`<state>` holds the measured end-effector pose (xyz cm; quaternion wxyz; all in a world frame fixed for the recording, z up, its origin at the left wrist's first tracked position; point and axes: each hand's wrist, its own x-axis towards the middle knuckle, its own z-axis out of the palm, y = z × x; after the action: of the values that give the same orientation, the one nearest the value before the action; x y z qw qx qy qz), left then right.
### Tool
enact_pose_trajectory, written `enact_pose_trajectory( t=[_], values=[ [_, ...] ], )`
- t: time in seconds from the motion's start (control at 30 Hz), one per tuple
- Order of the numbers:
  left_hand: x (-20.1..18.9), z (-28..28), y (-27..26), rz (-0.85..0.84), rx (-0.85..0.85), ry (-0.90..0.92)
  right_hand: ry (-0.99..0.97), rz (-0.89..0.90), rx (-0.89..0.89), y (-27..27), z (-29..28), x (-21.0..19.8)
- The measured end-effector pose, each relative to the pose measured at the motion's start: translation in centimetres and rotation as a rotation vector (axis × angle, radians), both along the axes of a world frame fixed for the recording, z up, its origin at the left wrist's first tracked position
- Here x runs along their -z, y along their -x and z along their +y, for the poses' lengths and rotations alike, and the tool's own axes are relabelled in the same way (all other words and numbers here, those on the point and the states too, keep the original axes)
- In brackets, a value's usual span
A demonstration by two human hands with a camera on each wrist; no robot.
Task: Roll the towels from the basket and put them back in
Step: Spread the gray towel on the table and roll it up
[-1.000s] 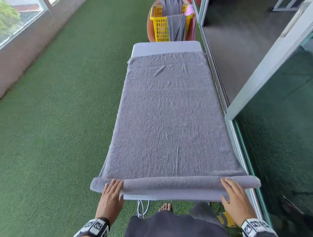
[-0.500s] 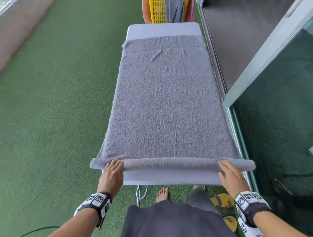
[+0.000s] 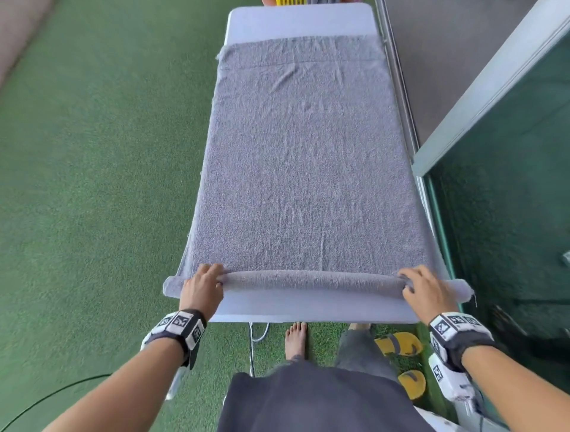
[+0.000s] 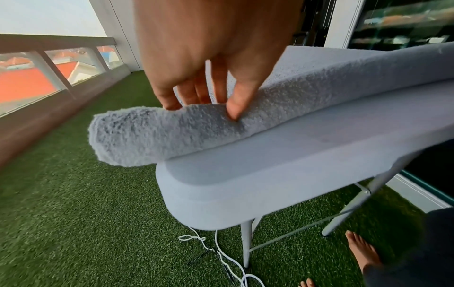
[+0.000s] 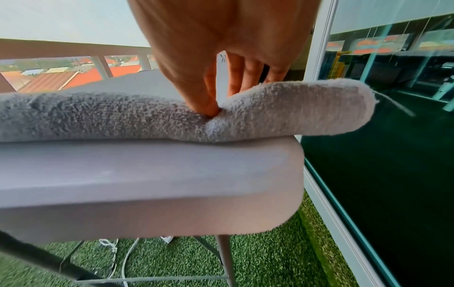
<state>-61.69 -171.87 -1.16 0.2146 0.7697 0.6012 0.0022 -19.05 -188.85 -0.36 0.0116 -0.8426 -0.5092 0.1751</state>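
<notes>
A grey towel [image 3: 302, 172] lies spread along a white folding table [image 3: 296, 21], its near end wound into a thin roll [image 3: 311, 280] across the table's width. My left hand [image 3: 202, 285] grips the roll's left end, fingers curled over the top. In the left wrist view the thumb and fingers of that hand [image 4: 203, 108] pinch the roll [image 4: 152, 136], which overhangs the table corner [image 4: 245, 174]. My right hand [image 3: 424, 288] grips the right end. The right wrist view shows its thumb [image 5: 211, 108] dug into the roll [image 5: 98, 116].
A sliver of the yellow basket [image 3: 291, 2] shows beyond the table's far end. A glass sliding door [image 3: 509, 216] runs close along the right. Yellow slippers [image 3: 398, 343], white cables [image 3: 256, 333] and a bare foot [image 3: 296, 339] are on the green turf [image 3: 92, 185].
The roll has advanced a little up the table, baring more of the near edge. Both hands went from flat fingers on the roll to curled grips. The view tilted down.
</notes>
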Motion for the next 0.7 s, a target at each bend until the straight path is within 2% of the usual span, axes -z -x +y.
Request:
enact_pose_trajectory(
  t=[0.07, 0.17, 0.3, 0.4, 0.53, 0.7],
  values=[
    [0.0, 0.1, -0.1, 0.045, 0.006, -0.089, -0.064, -0.043, -0.034, -0.1, 0.4, 0.1],
    [0.8, -0.4, -0.1, 0.063, 0.097, -0.166, -0.040, -0.005, -0.041, 0.8, 0.3, 0.8],
    [1.5, -1.9, -0.2, -0.010, 0.009, -0.177, -0.030, -0.036, -0.099, 1.6, -1.9, 2.1],
    [2.1, -2.8, 0.0, -0.017, 0.030, -0.141, -0.104, -0.002, -0.091, 1.2, -2.4, 2.4],
    [2.7, -1.3, 0.0, -0.078, 0.054, -0.129, -0.195, 0.054, -0.053, 0.4, -1.6, 2.9],
    [2.3, -2.5, 0.9, -0.075, 0.137, -0.140, -0.165, 0.015, -0.103, 0.1, -2.5, 2.4]
  ],
)
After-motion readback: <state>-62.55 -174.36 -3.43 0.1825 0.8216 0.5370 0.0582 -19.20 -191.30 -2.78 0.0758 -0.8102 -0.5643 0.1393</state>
